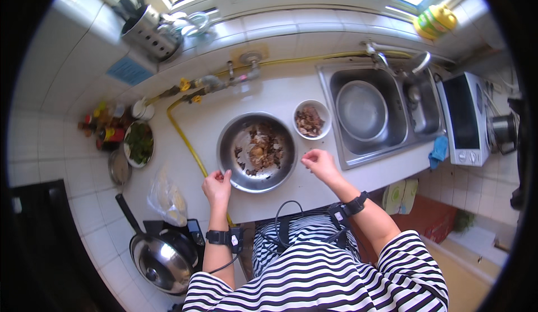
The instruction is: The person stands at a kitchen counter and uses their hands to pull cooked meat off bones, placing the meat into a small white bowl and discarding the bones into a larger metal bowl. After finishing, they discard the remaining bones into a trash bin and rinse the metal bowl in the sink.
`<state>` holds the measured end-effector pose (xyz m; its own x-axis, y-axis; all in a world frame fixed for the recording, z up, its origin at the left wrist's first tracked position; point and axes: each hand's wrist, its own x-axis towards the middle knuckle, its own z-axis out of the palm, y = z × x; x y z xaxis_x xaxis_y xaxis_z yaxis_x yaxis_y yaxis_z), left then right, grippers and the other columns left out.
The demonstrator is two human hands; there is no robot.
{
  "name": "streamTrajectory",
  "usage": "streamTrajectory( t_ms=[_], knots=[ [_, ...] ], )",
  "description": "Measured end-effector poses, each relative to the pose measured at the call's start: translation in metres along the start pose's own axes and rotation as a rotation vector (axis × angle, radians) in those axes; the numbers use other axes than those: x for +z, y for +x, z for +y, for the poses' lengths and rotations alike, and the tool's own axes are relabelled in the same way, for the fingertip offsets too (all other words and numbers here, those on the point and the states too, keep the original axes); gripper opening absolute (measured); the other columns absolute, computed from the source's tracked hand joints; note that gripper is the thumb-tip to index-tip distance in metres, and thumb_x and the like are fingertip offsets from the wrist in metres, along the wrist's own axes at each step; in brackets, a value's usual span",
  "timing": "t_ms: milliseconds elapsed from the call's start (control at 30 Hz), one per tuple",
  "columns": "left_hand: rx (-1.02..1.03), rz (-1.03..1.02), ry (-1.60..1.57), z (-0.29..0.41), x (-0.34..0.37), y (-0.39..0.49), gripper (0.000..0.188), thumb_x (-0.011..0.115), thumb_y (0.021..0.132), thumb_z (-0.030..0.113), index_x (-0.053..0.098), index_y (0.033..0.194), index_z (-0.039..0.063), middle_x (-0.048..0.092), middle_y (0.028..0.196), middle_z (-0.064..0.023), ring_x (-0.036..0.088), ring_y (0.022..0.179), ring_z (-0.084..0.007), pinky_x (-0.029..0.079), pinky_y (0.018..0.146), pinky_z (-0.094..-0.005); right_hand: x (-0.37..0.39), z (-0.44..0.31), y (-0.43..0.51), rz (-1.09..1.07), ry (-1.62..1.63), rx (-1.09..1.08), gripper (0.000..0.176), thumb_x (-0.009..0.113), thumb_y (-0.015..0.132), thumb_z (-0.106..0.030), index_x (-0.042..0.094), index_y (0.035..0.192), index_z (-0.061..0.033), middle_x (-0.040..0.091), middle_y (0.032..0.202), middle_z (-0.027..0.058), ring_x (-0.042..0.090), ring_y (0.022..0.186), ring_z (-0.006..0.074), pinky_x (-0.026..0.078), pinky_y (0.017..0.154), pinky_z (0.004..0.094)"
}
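Note:
A wide stainless steel bowl (pixel 235 178) stands on the white counter before me, with brown food scraps (pixel 261 150) and a pale lump in it. My left hand (pixel 217 189) is at the bowl's near left rim, fingers curled and thumb beside the metal; whether it grips the rim I cannot tell. To the right of the bowl, my right hand (pixel 323 167) hovers with thumb and fingertips close together. Any small thing pinched there is too small to make out. Just beyond it sits a white bowl (pixel 328 132) holding chopped meat pieces (pixel 309 121).
At right, a steel sink (pixel 397 142) holds a metal basin (pixel 361 110); a microwave (pixel 462 118) stands past it. A yellow gas hose (pixel 185 137) crosses the counter's left side. Farther left are a plate of leafy greens (pixel 141 143), a plastic bag (pixel 166 196) and a lidded wok (pixel 162 263).

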<state>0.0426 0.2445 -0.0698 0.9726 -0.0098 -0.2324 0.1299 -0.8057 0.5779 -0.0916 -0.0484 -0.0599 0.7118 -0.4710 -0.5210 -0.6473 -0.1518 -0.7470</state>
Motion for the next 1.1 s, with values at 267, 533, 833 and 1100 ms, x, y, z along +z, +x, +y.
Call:
streamTrajectory(
  t_ms=[267,533,833,1100],
  knots=[
    [-0.117,-0.315,-0.182,-0.042,0.038,0.029,0.027,0.074,0.073,0.015,0.066,0.074,-0.011,0.066,0.068,-0.0109,0.063,0.06,-0.018,0.049,0.057,-0.0333,0.031,-0.02,-0.003,-0.122,0.003,0.075,0.023,0.07,0.087,-0.018,0.066,0.087,0.0042,0.07,0.072,0.0099,0.069,0.065,0.0155,0.056,0.059,0.0289],
    [-0.054,-0.313,-0.48,0.012,-0.028,-0.032,0.015,0.071,0.075,0.004,0.063,0.069,-0.008,0.06,0.065,-0.0025,0.051,0.057,-0.009,0.039,0.052,-0.0267,-0.003,-0.01,-0.049,-0.309,0.314,0.113,0.038,0.067,0.09,-0.03,0.065,0.102,0.006,0.07,0.074,0.0135,0.069,0.059,0.018,0.057,0.054,0.0292],
    [0.372,-0.616,-0.445,0.121,-0.004,-0.156,0.015,0.071,0.086,0.009,0.066,0.078,-0.002,0.058,0.066,0.0049,0.046,0.058,-0.003,0.035,0.052,-0.0212,-0.119,0.076,-0.17,0.076,0.582,-0.004,0.023,0.063,0.089,-0.019,0.064,0.098,0.002,0.063,0.072,0.0064,0.052,0.047,0.013,0.042,0.042,0.0259],
    [0.649,-0.981,-0.447,0.252,0.124,-0.284,0.047,0.065,0.09,0.005,0.053,0.136,0.0,0.068,0.115,-0.0098,0.062,0.091,-0.0104,0.048,0.078,-0.023,-0.236,0.288,-0.302,0.79,0.81,0.058,0.014,0.059,0.091,-0.011,0.062,0.089,0.0026,0.057,0.061,0.0053,0.047,0.039,0.0111,0.035,0.034,0.0268]
  ],
)
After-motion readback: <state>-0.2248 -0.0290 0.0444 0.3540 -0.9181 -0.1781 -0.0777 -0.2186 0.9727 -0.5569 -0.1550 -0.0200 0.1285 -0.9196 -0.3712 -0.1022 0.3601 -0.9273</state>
